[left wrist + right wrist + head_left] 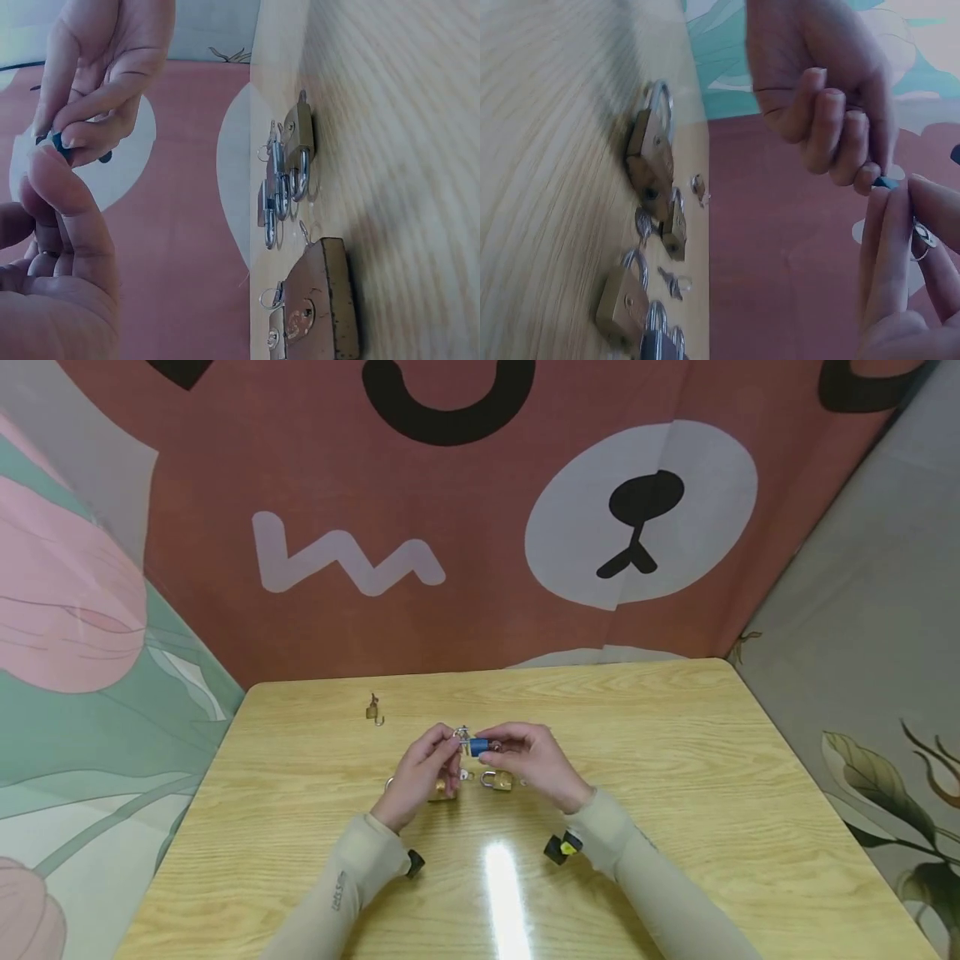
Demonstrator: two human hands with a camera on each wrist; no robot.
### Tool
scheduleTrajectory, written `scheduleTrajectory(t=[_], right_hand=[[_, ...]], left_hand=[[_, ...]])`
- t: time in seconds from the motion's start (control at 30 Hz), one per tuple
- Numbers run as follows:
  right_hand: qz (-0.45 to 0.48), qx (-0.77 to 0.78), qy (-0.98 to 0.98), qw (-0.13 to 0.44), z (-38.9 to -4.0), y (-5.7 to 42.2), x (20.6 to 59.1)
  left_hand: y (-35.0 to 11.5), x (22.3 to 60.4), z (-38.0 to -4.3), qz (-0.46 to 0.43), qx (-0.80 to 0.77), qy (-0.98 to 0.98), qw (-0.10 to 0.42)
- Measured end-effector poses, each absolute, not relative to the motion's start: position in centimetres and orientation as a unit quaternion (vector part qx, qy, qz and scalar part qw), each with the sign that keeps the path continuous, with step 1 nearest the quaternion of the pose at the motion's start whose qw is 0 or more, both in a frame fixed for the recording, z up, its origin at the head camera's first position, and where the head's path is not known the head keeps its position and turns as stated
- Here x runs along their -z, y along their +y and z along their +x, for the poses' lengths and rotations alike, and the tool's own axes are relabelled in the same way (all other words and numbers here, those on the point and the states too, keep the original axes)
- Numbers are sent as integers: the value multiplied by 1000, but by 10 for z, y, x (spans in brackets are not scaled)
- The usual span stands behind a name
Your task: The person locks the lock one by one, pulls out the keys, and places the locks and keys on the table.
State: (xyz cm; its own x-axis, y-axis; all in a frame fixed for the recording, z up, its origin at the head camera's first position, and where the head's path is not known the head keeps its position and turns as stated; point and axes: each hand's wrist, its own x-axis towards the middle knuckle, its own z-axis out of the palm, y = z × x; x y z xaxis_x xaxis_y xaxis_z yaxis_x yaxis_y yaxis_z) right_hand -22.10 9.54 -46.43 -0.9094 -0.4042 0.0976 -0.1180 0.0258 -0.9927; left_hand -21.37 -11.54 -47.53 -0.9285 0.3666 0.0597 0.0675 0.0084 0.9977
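Both hands meet over the table around a small blue padlock (478,747). My left hand (416,768) pinches it at the shackle end, thumb against the fingers. From the other side, my right hand (536,762) grips its body between thumb and fingers. A key ring (924,236) shows between the right hand's fingers in the right wrist view. Fingers cover most of the padlock in both wrist views, leaving a dark blue bit (885,182) between the fingertips. Below the hands lie a brass padlock (498,781) and a large brass padlock (442,792), partly hidden by the left hand.
A small brass padlock (372,710) lies towards the table's back left. Several more padlocks and loose keys (673,283) are spread over the wooden table (675,827). A printed cloth (480,635) hangs behind the table's back edge.
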Motion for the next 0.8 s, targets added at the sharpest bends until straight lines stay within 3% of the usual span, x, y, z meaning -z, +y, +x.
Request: scheduleTrajectory(t=[0.17,0.37,0.5,0.8], right_hand=[[-202,663,716,83,-221,96,468],[-191,668,711,109,-220,97,466],[-205,648,723,121,-217,97,464],[-234,637,731,71,-220,96,467]], left_hand=[[-112,473,-211,171,-669,719,83],[-110,474,-208,180,-629,754,51],[-109,472,-208,166,-633,755,51],[-109,476,-207,202,-629,748,68]])
